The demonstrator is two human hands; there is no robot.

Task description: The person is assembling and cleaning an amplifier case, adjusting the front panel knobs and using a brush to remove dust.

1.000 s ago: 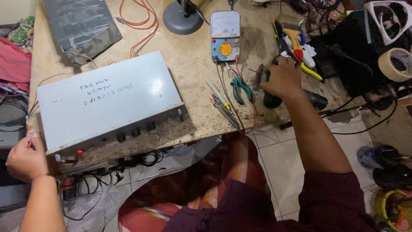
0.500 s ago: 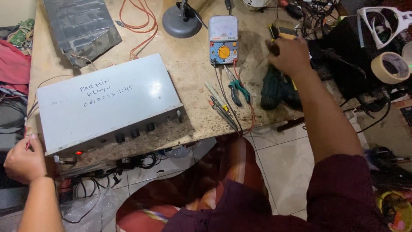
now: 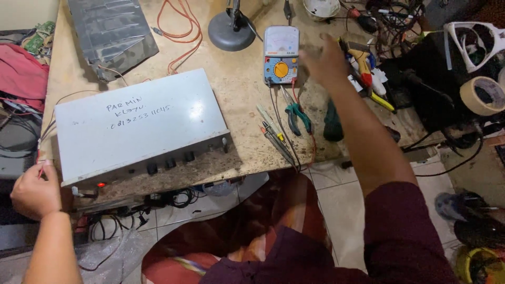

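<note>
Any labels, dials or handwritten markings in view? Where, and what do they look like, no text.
Handwritten marking: dark pen lines on top of the grey metal box, left of bench.
Analog meter: upright near bench centre, pale dial face above, blue body, orange round knob; right hand hovers beside it, blurred.
Tape roll: far right, beige ring.

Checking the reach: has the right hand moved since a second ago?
Yes. The right hand has moved up the bench and leftward, from beside the pliers to just right of the analog multimeter.
</note>
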